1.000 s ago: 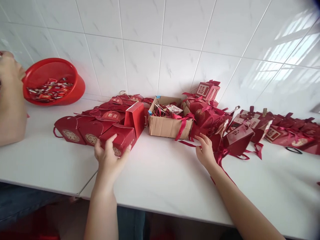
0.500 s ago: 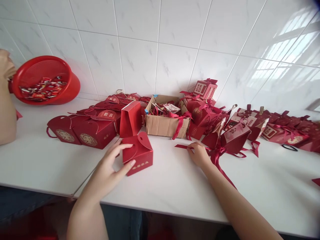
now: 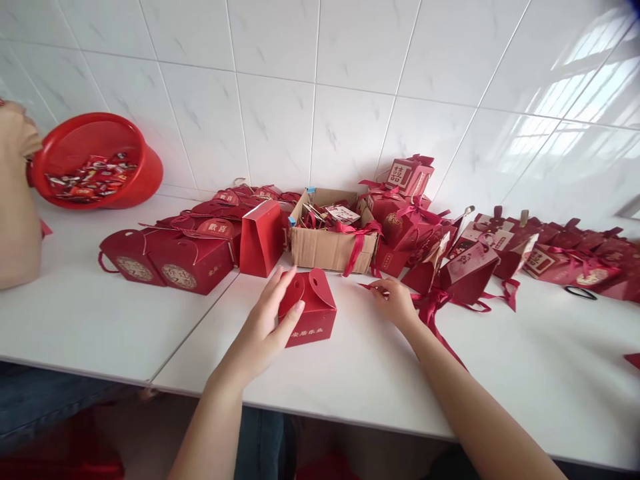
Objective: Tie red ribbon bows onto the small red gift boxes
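A red gift box [image 3: 311, 316] with gold characters on its front stands upright on the table, its curved top flaps folded together. My left hand [image 3: 267, 319] is against the left side of this box, thumb at the front and fingers behind. To the right, my right hand [image 3: 395, 303] pinches a dark red ribbon [image 3: 367, 286], whose end sticks out leftward past the fingertips. More red ribbon [image 3: 440, 333] trails on the table beside my right forearm. Just behind the gift box is a taller red box [image 3: 261, 241] with sloping sides.
A cardboard box [image 3: 333, 248] of cards and ribbons is by the tiled wall. Filled-looking red boxes [image 3: 187, 263] stand left; ribboned boxes [image 3: 467, 270] crowd the right. Another person's arm [image 3: 17, 200] reaches to a red basin [image 3: 150, 167] of wrapped sweets. A black band [image 3: 580, 293] lies right.
My left hand and the gift box have moved right, closer to my right hand, and the box has turned so its lettered side faces me more. My right hand stays nearly in place with the ribbon.
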`<state>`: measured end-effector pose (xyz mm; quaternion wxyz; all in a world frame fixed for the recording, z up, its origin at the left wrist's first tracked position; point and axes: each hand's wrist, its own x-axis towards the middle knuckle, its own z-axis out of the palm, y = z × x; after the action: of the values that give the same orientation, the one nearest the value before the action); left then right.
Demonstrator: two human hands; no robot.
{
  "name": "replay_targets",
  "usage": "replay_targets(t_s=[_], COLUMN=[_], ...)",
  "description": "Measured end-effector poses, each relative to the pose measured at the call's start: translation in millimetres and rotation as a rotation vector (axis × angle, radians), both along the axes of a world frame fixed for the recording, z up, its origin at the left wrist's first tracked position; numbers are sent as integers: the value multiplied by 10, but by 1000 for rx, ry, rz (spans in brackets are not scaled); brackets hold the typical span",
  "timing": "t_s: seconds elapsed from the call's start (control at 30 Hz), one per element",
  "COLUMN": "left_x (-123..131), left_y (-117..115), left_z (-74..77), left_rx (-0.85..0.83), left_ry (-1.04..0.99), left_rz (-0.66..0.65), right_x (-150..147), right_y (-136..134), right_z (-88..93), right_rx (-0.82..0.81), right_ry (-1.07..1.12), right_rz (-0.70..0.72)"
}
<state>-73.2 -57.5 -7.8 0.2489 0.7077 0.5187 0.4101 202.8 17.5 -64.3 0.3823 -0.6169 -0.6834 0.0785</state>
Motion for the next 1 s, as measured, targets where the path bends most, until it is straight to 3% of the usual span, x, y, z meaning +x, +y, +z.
replay_targets(t_s=[0.13,0.27,0.4,0.53,0.73,1.0], left_x=[157,309,443,581,624,617], left_y=[124,329,615,817,791,663], left_z=[79,204,335,328,184,135], left_rx=[10,53,80,133,188,234], left_ry=[221,337,336,272,181,140], left_rz=[37,-102,-217,-284,-327,-317], right_x=[-28,-22,-37,-83,-112,-160], right_y=[-16,-52,-114,-230,-391,-447], right_z=[74,170,276,398,519,541], right_rx=[105,180,235,319,575,679], right_ry=[129,247,317,306,94,-3], right_rz=[1,-13,-5,33,76,70])
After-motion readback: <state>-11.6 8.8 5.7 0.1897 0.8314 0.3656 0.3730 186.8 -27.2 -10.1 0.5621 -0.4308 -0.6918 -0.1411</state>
